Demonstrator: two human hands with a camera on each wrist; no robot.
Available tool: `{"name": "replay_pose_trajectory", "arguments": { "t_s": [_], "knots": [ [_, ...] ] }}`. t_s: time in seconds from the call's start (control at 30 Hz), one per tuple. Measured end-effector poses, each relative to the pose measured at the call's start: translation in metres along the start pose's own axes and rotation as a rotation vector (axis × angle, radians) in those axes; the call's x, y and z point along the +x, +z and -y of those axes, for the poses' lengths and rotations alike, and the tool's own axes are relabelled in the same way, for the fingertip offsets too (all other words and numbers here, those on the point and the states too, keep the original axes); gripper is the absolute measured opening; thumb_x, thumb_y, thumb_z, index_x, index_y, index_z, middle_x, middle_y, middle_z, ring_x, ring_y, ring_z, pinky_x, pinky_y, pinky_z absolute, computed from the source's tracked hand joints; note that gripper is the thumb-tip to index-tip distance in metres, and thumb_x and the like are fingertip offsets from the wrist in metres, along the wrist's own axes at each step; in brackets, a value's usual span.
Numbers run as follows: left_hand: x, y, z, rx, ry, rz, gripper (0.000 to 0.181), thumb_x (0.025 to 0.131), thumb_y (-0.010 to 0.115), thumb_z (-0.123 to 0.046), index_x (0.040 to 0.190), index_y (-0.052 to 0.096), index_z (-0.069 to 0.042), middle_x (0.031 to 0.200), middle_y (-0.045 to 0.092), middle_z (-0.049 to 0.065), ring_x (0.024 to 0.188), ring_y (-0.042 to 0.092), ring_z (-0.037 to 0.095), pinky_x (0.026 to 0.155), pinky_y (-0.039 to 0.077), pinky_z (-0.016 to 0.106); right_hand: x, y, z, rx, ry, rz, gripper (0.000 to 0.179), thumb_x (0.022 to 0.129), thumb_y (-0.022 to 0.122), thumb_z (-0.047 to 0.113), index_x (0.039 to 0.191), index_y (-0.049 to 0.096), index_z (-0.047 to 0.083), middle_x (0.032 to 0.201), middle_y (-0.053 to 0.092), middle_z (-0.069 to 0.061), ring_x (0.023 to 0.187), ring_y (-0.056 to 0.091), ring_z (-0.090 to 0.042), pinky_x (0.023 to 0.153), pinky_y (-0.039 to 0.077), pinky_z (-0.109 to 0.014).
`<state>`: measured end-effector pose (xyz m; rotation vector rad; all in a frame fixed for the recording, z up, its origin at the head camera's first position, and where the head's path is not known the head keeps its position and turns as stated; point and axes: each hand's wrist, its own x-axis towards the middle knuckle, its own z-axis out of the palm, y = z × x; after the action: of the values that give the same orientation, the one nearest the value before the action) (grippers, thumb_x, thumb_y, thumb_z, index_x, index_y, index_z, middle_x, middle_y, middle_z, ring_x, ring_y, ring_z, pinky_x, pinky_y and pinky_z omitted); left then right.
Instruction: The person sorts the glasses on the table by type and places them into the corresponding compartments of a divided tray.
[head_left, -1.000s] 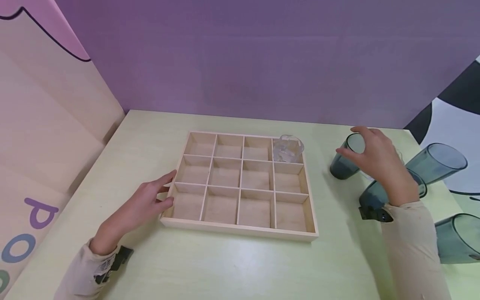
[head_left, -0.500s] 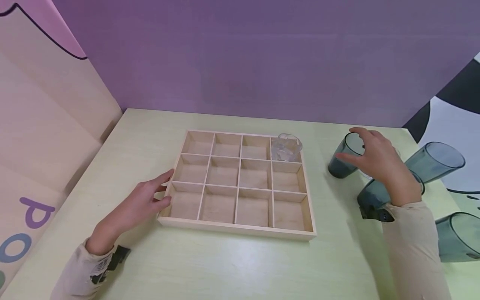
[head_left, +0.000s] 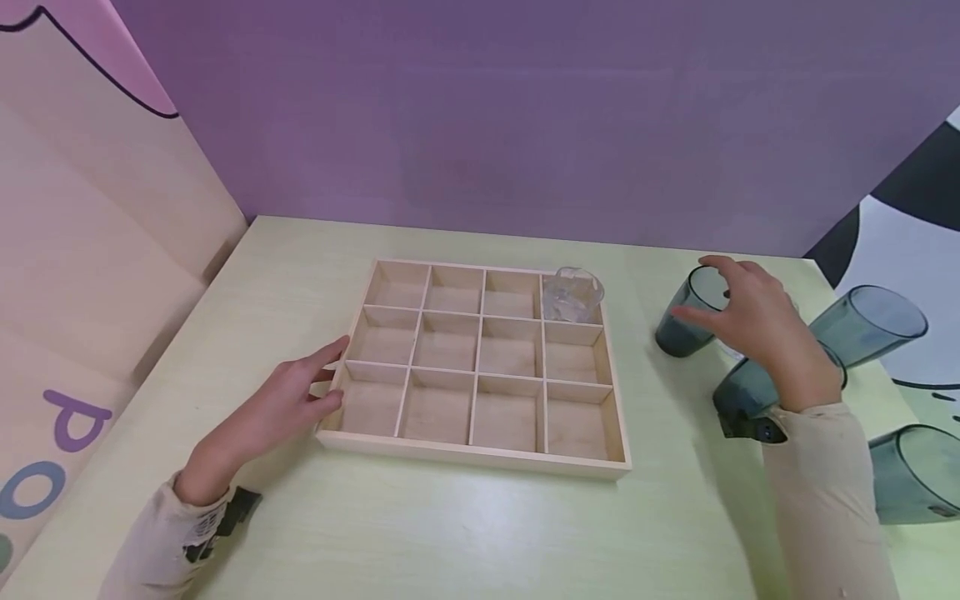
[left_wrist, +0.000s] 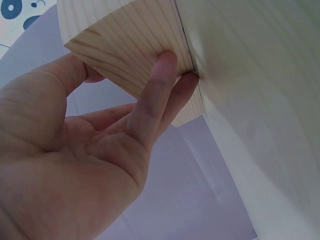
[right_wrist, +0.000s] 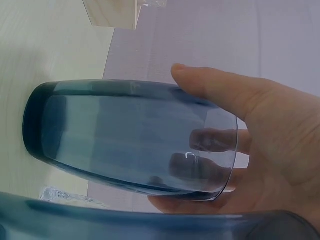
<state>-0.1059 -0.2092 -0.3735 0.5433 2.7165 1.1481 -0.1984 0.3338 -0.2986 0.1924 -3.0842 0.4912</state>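
Note:
My left hand (head_left: 277, 417) rests on the left side of a wooden compartment tray (head_left: 472, 463), fingers fairly straight. In the left wrist view, fingertips (left_wrist: 167, 60) touch its wooden side wall (left_wrist: 135, 45). My right hand (head_left: 772, 333) holds a tall blue-grey drinking glass (head_left: 681, 321) near its rim; the glass stands upright on the table. In the right wrist view, the thumb (right_wrist: 215, 82) lies along one side of that glass (right_wrist: 125, 135) and the fingers curl round the other. A clear faceted glass piece (head_left: 573, 296) sits in the tray's far right compartment.
More blue-grey glasses stand at the right: one (head_left: 742, 387) partly under my right wrist, one (head_left: 870, 325) behind it, one (head_left: 911, 479) near the right edge. Clear glass (right_wrist: 70, 195) shows behind the held one. A purple panel (head_left: 480, 125) borders the table's back.
The whole view shifts slightly. Both hands keep their places at the tray and the glass, and the glass has not visibly moved on the table.

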Motion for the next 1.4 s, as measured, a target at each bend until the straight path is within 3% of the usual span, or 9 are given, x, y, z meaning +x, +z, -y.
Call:
{"name": "replay_pose_trajectory", "arguments": {
  "t_s": [0.63, 0.87, 1.2, 1.4],
  "knots": [
    [0.003, 0.003, 0.007, 0.011, 0.013, -0.009, 0.070, 0.091, 0.057, -0.001, 0.154, 0.027, 0.005, 0.153, 0.038, 0.026, 0.118, 0.060, 0.044, 0.079, 0.057, 0.034, 0.007, 0.005, 0.002, -0.017, -0.057, -0.063, 0.080, 0.086, 0.077, 0.040, 0.143, 0.041, -0.004, 0.137, 0.043, -0.035, 0.114, 0.045, -0.051, 0.087, 0.041, -0.067],
    [0.004, 0.003, 0.003, 0.010, 0.021, -0.014, 0.069, 0.091, 0.056, 0.000, 0.154, 0.027, 0.006, 0.152, 0.038, 0.026, 0.117, 0.060, 0.044, 0.080, 0.057, 0.036, 0.006, 0.003, 0.002, -0.023, -0.064, -0.077, 0.079, 0.086, 0.077, 0.039, 0.143, 0.042, -0.004, 0.138, 0.043, -0.034, 0.110, 0.050, -0.050, 0.085, 0.043, -0.066],
    [0.005, 0.001, 0.000, 0.019, 0.019, -0.006, 0.070, 0.091, 0.056, 0.001, 0.154, 0.027, 0.006, 0.153, 0.038, 0.026, 0.118, 0.060, 0.044, 0.080, 0.057, 0.036, 0.002, -0.001, 0.010, 0.028, -0.105, -0.210, 0.075, 0.083, 0.081, 0.032, 0.143, 0.046, 0.002, 0.140, 0.050, -0.026, 0.107, 0.054, -0.048, 0.084, 0.044, -0.064],
    [0.004, 0.001, 0.001, 0.014, 0.000, -0.004, 0.070, 0.092, 0.057, -0.001, 0.154, 0.026, 0.005, 0.153, 0.037, 0.025, 0.119, 0.059, 0.044, 0.079, 0.057, 0.035, 0.002, -0.004, 0.015, 0.027, -0.124, -0.237, 0.076, 0.085, 0.080, 0.032, 0.148, 0.045, 0.009, 0.144, 0.048, -0.022, 0.110, 0.053, -0.046, 0.086, 0.044, -0.065]
  ]
}}
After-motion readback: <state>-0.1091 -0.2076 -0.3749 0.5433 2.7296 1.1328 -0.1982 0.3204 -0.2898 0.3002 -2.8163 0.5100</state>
